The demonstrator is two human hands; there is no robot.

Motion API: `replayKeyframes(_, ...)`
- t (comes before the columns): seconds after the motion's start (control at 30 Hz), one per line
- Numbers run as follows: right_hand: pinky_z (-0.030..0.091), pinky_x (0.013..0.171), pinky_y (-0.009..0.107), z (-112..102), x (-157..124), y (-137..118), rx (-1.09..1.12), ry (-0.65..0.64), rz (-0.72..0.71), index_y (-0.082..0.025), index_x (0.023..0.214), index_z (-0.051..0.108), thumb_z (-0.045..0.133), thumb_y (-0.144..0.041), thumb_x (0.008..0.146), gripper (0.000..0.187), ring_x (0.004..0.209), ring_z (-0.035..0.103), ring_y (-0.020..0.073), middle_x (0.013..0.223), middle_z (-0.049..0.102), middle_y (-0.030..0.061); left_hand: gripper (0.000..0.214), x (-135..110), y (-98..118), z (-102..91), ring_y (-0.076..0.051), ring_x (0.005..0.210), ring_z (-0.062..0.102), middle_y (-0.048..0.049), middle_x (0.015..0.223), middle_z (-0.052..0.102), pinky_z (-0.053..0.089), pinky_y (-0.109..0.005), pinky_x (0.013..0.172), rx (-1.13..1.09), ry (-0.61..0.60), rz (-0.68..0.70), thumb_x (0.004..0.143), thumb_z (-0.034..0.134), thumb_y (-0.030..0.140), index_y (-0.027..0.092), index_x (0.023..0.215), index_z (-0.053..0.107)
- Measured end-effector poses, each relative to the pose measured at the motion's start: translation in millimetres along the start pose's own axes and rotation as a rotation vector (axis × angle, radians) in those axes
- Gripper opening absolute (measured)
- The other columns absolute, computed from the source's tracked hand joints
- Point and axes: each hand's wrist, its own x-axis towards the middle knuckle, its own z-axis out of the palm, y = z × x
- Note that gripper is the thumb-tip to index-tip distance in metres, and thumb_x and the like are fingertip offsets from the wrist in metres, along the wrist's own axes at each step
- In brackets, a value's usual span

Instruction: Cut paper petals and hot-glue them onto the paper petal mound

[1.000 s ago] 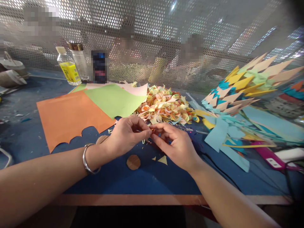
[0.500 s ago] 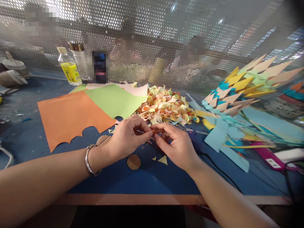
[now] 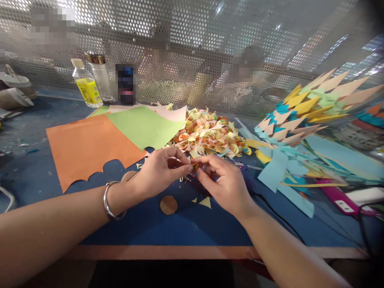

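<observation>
My left hand and my right hand meet over the middle of the table, fingertips pinched together. Between them is a small orange-and-green paper piece, mostly covered by the fingers. Its exact shape is hidden. Just below the hands lie a round brown cardboard disc and a pale paper triangle. To the left, an orange paper sheet with scalloped cuts along its front edge overlaps a light green sheet. A heap of curled paper scraps rises behind my fingers.
A yellow-labelled bottle and a clear jar stand at the back left. Folded paper spikes rise at the right, above blue paper strips. A magenta power strip and black cable lie near the right edge. Perforated metal closes the back.
My hands stay in nearly the same place, with the left wrist shifted slightly left. The fingertips have parted a little, so more of the small paper piece shows, including some green.
</observation>
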Motion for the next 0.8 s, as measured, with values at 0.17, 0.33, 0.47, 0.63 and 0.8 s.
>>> replayKeyframes(0.17, 0.042, 0.053, 0.026, -0.3, 0.5, -0.2, -0.027, 0.006, -0.025, -0.017, 0.097, 0.069, 0.056, -0.019, 0.086, 0.017, 0.051, 0.048, 0.0095, 0.066, 0.055, -0.0019, 0.021, 1.0, 3.3, -1.8, -0.014, 0.073, 0.065, -0.0045, 0.079, 0.066, 0.051, -0.028, 0.065, -0.069, -0.009, -0.047, 0.078, 0.069, 0.031, 0.015, 0.085, 0.057)
replayKeyframes(0.33, 0.041, 0.052, 0.025, -0.1, -0.1, 0.4, -0.025, 0.010, -0.026, -0.017, 0.098, 0.069, 0.056, -0.019, 0.086, 0.017, 0.051, 0.047, 0.0091, 0.066, 0.055, -0.0025, 0.023, 2.3, 4.9, -2.0, -0.015, 0.073, 0.065, -0.0056, 0.082, 0.066, 0.051, -0.029, 0.066, -0.074, -0.018, -0.050, 0.076, 0.071, 0.029, 0.013, 0.086, 0.057)
replayKeyframes(0.47, 0.042, 0.053, 0.025, -0.3, -0.4, 0.0, -0.019, 0.010, -0.034, -0.017, 0.097, 0.069, 0.056, -0.019, 0.086, 0.017, 0.052, 0.049, 0.0086, 0.072, 0.058, -0.0011, 0.023, 2.9, 4.8, -1.9, -0.014, 0.070, 0.064, -0.0047, 0.080, 0.065, 0.051, -0.029, 0.066, -0.090, -0.022, -0.049, 0.076, 0.071, 0.029, 0.013, 0.085, 0.057)
replayKeyframes(0.63, 0.041, 0.051, 0.024, -0.8, 0.6, -0.8, -0.020, 0.010, -0.040, -0.017, 0.096, 0.069, 0.057, -0.018, 0.086, 0.016, 0.052, 0.048, 0.0083, 0.072, 0.057, -0.0013, 0.023, 2.8, 4.4, -3.5, -0.013, 0.073, 0.064, -0.0044, 0.082, 0.065, 0.052, -0.028, 0.068, -0.153, -0.039, -0.057, 0.076, 0.072, 0.027, 0.012, 0.086, 0.057)
replayKeyframes(0.8, 0.041, 0.052, 0.025, -1.8, 0.9, -1.0, -0.022, 0.015, -0.055, -0.016, 0.096, 0.069, 0.057, -0.018, 0.086, 0.016, 0.053, 0.049, 0.0090, 0.071, 0.056, -0.0014, 0.027, 3.7, 2.8, -5.9, -0.013, 0.074, 0.065, -0.0053, 0.085, 0.065, 0.052, -0.028, 0.069, -0.147, -0.056, -0.056, 0.074, 0.074, 0.026, 0.012, 0.088, 0.056)
